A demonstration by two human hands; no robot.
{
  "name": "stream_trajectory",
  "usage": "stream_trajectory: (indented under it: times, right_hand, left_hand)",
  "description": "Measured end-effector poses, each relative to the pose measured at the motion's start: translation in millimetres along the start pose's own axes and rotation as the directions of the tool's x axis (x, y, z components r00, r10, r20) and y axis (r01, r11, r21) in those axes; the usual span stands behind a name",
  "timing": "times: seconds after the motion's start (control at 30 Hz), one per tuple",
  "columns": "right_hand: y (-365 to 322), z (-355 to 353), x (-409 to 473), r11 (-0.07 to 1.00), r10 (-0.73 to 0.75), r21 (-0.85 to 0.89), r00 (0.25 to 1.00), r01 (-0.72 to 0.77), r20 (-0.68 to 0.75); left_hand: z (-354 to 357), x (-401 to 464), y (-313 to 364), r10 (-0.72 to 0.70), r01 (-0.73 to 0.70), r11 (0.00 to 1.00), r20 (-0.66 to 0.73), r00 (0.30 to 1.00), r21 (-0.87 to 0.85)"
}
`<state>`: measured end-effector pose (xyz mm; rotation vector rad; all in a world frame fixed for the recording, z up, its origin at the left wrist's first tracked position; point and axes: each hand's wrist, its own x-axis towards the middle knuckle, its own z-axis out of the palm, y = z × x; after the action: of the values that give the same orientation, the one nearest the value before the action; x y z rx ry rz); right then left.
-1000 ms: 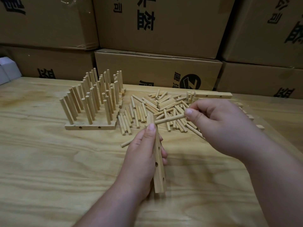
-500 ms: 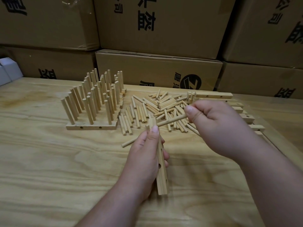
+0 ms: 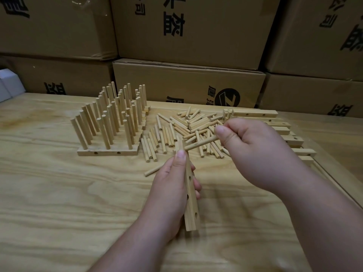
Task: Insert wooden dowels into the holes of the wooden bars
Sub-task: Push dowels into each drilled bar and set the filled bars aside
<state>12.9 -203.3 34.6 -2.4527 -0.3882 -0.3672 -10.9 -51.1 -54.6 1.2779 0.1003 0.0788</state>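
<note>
Left hand [image 3: 170, 191]: gripping a drilled wooden bar [image 3: 191, 199] upright at mid-worktop [image 3: 59, 203]. Right hand [image 3: 253, 152]: pinching a wooden dowel [image 3: 200, 143], tip at the bar's upper end. Loose dowels [image 3: 184, 132]: heaped toward the far edge. Filled bars [image 3: 110, 122]: far left. Empty bars [image 3: 282, 132]: far right.

A pale square-section wooden bar [image 3: 191, 201] with round holes along its right face stands tilted near centre. A short round light-wood dowel [image 3: 200, 144] slants at its far tip. Loose dowels [image 3: 188, 130] lie piled beyond; dowel-filled bars [image 3: 110, 122] stand far left; empty bars [image 3: 282, 132] lie far right.
</note>
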Motion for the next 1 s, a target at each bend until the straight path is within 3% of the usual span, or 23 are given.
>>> stream_trajectory:
  times: [0.2,0.43,0.57,0.63,0.7,0.87,1.0]
  right_hand:
    - [4,0,0,0.998,0.043,0.053,0.999,-0.044,0.017]
    - [1,5,1,1.0,-0.024,-0.008,1.0,0.024,-0.02]
    - [10,8,0,0.969,0.023,0.247,1.0,-0.022,-0.003]
    - [16,12,0,0.892,0.111,0.437,0.993,-0.118,0.043]
    - [20,17,2,0.847,0.189,0.482,0.975,-0.222,0.116]
    - [22,35,-2,0.903,0.215,0.248,0.868,-0.352,0.448]
    - [16,40,-5,0.905,0.179,0.23,0.811,-0.357,0.557]
  left_hand:
    - [1,1,-1,-0.019,0.019,1.0,0.003,1.0,-0.015]
    - [-1,5,-2,-0.002,0.001,1.0,-0.039,0.999,-0.027]
    - [-3,6,0,-0.072,0.066,0.981,-0.026,0.997,-0.18]
    - [-5,8,2,-0.125,0.11,0.939,-0.027,0.992,-0.326]
    - [-7,10,3,-0.138,0.118,0.891,-0.013,0.99,-0.439]
    - [-6,8,5,-0.109,0.147,0.84,0.104,0.989,-0.522]
    - [-5,5,6,-0.093,0.152,0.857,0.143,0.985,-0.493]
